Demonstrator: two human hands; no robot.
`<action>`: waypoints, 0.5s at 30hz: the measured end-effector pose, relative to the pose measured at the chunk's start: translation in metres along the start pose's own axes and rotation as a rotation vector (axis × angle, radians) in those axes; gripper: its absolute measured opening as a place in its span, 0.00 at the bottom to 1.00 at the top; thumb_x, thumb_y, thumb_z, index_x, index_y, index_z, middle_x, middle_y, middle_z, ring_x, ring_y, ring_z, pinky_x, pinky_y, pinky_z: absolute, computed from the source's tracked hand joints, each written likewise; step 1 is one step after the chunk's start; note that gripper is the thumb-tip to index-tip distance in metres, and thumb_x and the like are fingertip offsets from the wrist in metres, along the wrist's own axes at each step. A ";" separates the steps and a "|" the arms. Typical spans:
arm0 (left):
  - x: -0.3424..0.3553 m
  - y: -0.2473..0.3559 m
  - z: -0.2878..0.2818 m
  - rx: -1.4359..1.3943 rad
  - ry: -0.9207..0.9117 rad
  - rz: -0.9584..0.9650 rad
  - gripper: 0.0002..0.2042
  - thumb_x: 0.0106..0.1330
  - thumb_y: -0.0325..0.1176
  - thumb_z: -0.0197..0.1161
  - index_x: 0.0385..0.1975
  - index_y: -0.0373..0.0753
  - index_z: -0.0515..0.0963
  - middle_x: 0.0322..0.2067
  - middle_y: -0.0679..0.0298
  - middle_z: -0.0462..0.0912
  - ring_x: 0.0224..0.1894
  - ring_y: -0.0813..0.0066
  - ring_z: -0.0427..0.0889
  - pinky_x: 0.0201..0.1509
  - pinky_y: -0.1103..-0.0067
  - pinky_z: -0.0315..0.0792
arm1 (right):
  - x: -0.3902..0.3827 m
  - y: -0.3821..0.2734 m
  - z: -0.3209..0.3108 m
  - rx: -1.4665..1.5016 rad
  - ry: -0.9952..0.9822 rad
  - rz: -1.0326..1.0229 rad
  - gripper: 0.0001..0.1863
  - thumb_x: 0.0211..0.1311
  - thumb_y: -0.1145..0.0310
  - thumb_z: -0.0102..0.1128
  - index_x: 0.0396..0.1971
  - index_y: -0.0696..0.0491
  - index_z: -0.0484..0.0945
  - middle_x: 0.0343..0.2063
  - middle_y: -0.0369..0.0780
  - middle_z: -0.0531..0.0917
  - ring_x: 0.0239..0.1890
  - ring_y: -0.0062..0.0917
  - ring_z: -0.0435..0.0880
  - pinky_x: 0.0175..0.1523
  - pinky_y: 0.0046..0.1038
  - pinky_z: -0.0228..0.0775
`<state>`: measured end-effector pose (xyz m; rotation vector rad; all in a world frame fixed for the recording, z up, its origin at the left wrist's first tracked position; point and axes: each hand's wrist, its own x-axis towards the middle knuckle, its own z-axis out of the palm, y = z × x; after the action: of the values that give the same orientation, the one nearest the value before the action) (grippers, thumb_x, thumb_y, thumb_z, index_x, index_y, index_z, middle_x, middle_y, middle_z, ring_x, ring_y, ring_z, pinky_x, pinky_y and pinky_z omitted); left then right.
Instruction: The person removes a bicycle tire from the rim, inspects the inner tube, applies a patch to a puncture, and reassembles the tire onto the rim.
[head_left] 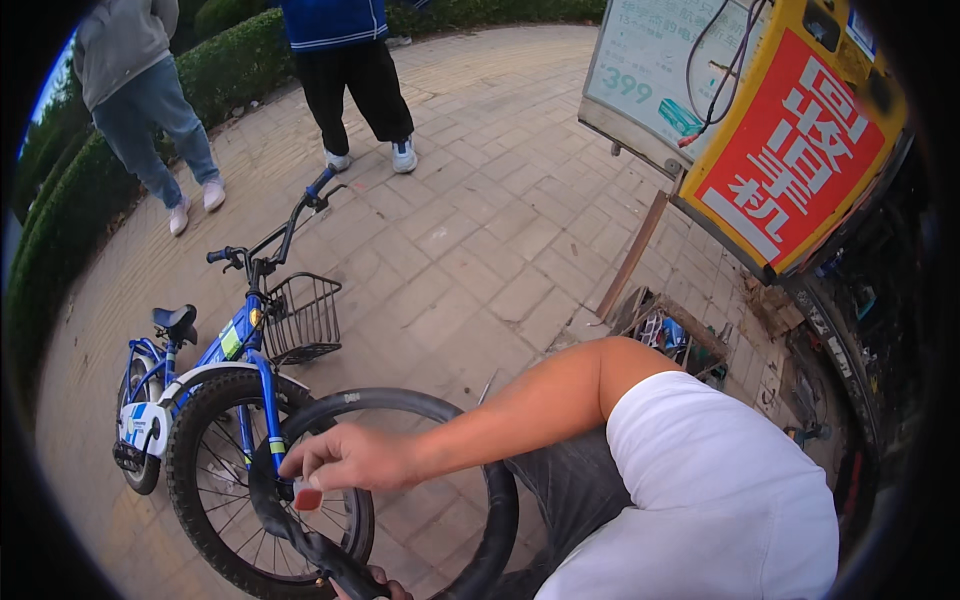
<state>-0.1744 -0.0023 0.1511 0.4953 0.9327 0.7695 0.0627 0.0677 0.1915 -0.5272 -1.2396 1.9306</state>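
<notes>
Beside a blue bicycle (pixel 236 338), a black inner tube (pixel 503 520) in hand

The left hand (pixel 390 586) is mostly hidden: only parts of its fingers show past the inner tube at the lower edge of the view, against the rubber, and how tightly they close cannot be told. The right hand (pixel 352 458) is plainer, reaching across from a white sleeve (pixel 720 490), its fingers bent and drawn close together, with a small red piece (pixel 308 497), pale along its top, at their tips. They seem to pinch it, right over the tube's left stretch; whether it touches the rubber is unclear.

The inner tube hangs in a wide loop over the paving (pixel 450 290), its left part overlapping the front wheel (pixel 185 490) in view and its bottom cut off. That overlap makes the wheel's hub hard to see. Two people stand beyond, one in a grey top (pixel 125 55), one in a blue jacket (pixel 335 22), both cropped above the chest. To the right, a red and yellow sign (pixel 760 200) tilts over a jumble of things too dark to sort out.
</notes>
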 end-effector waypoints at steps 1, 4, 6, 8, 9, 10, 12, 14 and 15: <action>-0.003 0.006 0.003 -0.051 -0.051 -0.015 0.34 0.43 0.23 0.64 0.55 0.43 0.60 0.36 0.57 0.70 0.22 0.71 0.71 0.25 0.76 0.66 | -0.001 -0.003 -0.002 0.008 0.023 -0.004 0.09 0.61 0.72 0.58 0.29 0.64 0.75 0.50 0.47 0.78 0.51 0.28 0.77 0.58 0.29 0.65; -0.001 0.015 0.016 -0.050 -0.053 -0.020 0.32 0.43 0.19 0.63 0.52 0.41 0.60 0.37 0.55 0.70 0.21 0.71 0.70 0.24 0.76 0.65 | -0.032 -0.014 -0.007 0.004 -0.001 -0.021 0.08 0.62 0.72 0.57 0.30 0.63 0.76 0.53 0.46 0.77 0.53 0.27 0.76 0.59 0.30 0.65; 0.006 0.010 0.017 -0.034 -0.055 -0.040 0.32 0.43 0.19 0.64 0.51 0.41 0.61 0.37 0.55 0.70 0.21 0.70 0.71 0.23 0.75 0.65 | -0.042 -0.005 0.005 -0.141 -0.154 -0.038 0.08 0.63 0.72 0.56 0.31 0.63 0.77 0.56 0.46 0.76 0.55 0.27 0.75 0.61 0.31 0.65; 0.015 0.007 0.017 -0.057 -0.077 -0.056 0.31 0.43 0.19 0.65 0.50 0.41 0.62 0.37 0.55 0.70 0.21 0.69 0.71 0.23 0.74 0.65 | -0.030 -0.002 -0.002 -0.271 -0.172 -0.082 0.08 0.64 0.72 0.55 0.32 0.62 0.77 0.58 0.45 0.75 0.57 0.27 0.75 0.62 0.32 0.64; 0.008 0.008 0.015 -0.098 -0.133 -0.055 0.30 0.43 0.19 0.65 0.49 0.41 0.62 0.37 0.55 0.70 0.22 0.67 0.72 0.23 0.74 0.65 | -0.018 -0.011 -0.022 -0.009 0.190 -0.022 0.08 0.64 0.71 0.57 0.34 0.63 0.77 0.57 0.44 0.75 0.56 0.24 0.74 0.63 0.31 0.63; 0.001 0.011 0.014 -0.132 -0.116 -0.047 0.32 0.43 0.19 0.64 0.51 0.42 0.61 0.37 0.55 0.70 0.21 0.66 0.71 0.23 0.73 0.65 | -0.012 -0.016 -0.021 0.000 0.137 -0.009 0.08 0.64 0.71 0.56 0.34 0.63 0.76 0.57 0.44 0.75 0.55 0.24 0.73 0.63 0.30 0.62; -0.012 0.005 -0.010 0.012 -0.067 -0.011 0.45 0.42 0.29 0.70 0.65 0.41 0.57 0.45 0.58 0.74 0.38 0.64 0.79 0.34 0.73 0.77 | -0.004 -0.005 0.001 0.000 0.029 0.005 0.08 0.64 0.72 0.56 0.34 0.62 0.75 0.56 0.44 0.76 0.54 0.23 0.73 0.63 0.29 0.61; -0.014 -0.001 0.012 -0.041 0.198 0.037 0.43 0.41 0.25 0.69 0.64 0.42 0.58 0.41 0.61 0.73 0.28 0.68 0.77 0.25 0.73 0.74 | -0.009 -0.002 -0.001 -0.030 -0.012 0.012 0.07 0.64 0.72 0.55 0.34 0.62 0.74 0.56 0.45 0.75 0.54 0.23 0.73 0.63 0.28 0.61; -0.013 0.005 0.021 -0.061 0.090 0.059 0.40 0.42 0.25 0.68 0.61 0.42 0.60 0.38 0.62 0.72 0.23 0.72 0.74 0.21 0.76 0.69 | -0.010 0.001 -0.001 -0.054 -0.028 0.005 0.07 0.64 0.72 0.55 0.33 0.62 0.74 0.57 0.45 0.74 0.55 0.24 0.73 0.63 0.29 0.61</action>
<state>-0.1634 -0.0097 0.1719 0.4389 0.9784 0.8767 0.0690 0.0606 0.1900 -0.5327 -1.3132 1.9188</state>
